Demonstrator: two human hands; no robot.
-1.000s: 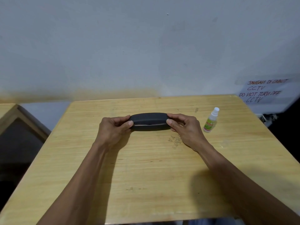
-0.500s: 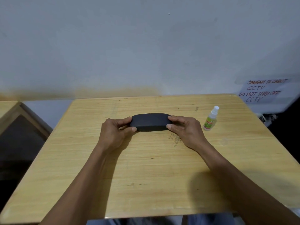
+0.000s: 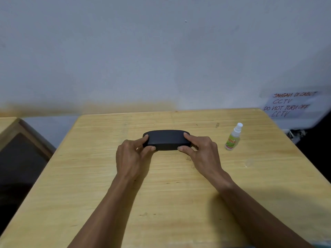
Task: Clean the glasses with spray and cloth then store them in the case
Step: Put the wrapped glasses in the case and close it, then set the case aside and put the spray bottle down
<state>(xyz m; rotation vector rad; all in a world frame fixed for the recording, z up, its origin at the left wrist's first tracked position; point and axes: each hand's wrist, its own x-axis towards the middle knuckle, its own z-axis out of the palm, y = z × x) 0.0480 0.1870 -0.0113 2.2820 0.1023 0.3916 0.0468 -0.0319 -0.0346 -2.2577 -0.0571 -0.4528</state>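
Fingers [image 3: 146,138] of the left hand [image 3: 131,158] and the right hand [image 3: 204,154] pinched opposite ends of a closed black glasses case [image 3: 166,140] — held between them on the wooden bench [image 3: 179,194]. A small spray bottle [image 3: 233,137] stood upright near the right fingers — to their right, untouched.

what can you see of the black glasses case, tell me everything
The glasses case is a matte black, elongated oval shell with rounded ends, hard-looking. It appears closed; no contents show. It lies lengthwise, left to right, on the wooden table, toward the far middle. The left hand pinches its left end, thumb on the front edge and a fingertip on top, and the right hand grips the right end the same way. The spray bottle stands apart on its right.
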